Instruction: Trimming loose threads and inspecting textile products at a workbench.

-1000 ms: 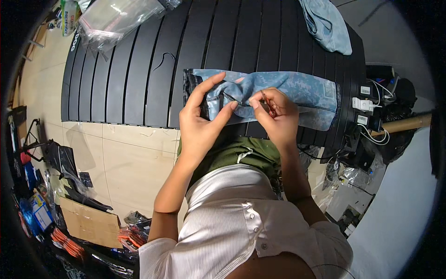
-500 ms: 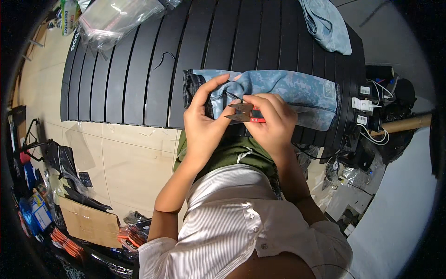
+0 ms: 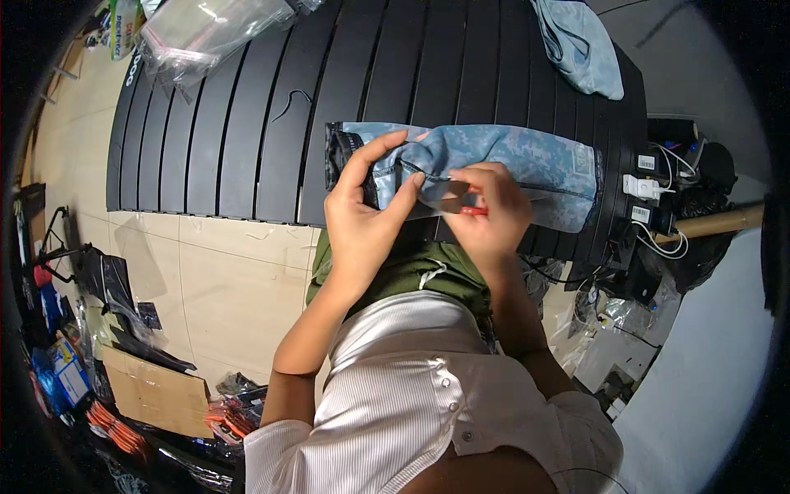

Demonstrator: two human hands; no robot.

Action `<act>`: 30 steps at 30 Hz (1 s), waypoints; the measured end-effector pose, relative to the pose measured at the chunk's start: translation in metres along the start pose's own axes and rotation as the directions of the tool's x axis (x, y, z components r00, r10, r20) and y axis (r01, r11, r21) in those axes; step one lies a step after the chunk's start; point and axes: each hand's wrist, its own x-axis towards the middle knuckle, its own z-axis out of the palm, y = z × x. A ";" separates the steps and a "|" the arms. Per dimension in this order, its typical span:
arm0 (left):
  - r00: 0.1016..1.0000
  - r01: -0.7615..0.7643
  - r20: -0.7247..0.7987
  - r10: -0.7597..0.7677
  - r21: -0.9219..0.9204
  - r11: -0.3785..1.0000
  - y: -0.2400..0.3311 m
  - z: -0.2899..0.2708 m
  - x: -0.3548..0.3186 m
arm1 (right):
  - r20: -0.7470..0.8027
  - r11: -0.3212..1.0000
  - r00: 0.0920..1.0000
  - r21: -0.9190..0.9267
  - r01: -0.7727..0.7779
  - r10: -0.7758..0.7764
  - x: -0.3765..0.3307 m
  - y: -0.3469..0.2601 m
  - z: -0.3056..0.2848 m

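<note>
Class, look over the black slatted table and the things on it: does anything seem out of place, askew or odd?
A loose dark thread lies curled on the bare slats of the black table. A second pale blue garment lies crumpled at the far right corner. Nothing looks spilled or damaged.

Denim piece [image 3: 502,160] under my left hand [image 3: 366,218]: light blue, mottled darker blue, dark lining at end beyond my thumb. Small tool [image 3: 473,211] in my right hand [image 3: 492,216]: red. Slatted table [image 3: 230,115] beyond both hands: black. Second cloth [image 3: 580,45] far past my right hand: pale blue, plain. My shirt [image 3: 395,412] below hands: white, fine ribbing. My trousers [image 3: 411,272]: olive green. Floor tiles [image 3: 222,280] left of my left forearm: beige.
</note>
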 end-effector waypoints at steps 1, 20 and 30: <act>1.000 0.021 -0.011 -0.021 -0.006 1.000 0.001 -0.001 0.000 | 0.002 1.000 1.000 0.001 0.000 0.000 0.000 0.000 -0.002; 0.995 0.066 -0.084 -0.059 0.084 0.994 -0.021 -0.014 0.007 | 0.492 0.711 0.853 0.535 -0.456 0.176 -0.014 -0.016 -0.020; 0.993 0.013 -0.119 0.015 0.231 0.973 -0.015 -0.011 0.008 | -0.539 0.860 0.742 -0.060 -0.506 0.399 -0.052 0.137 -0.131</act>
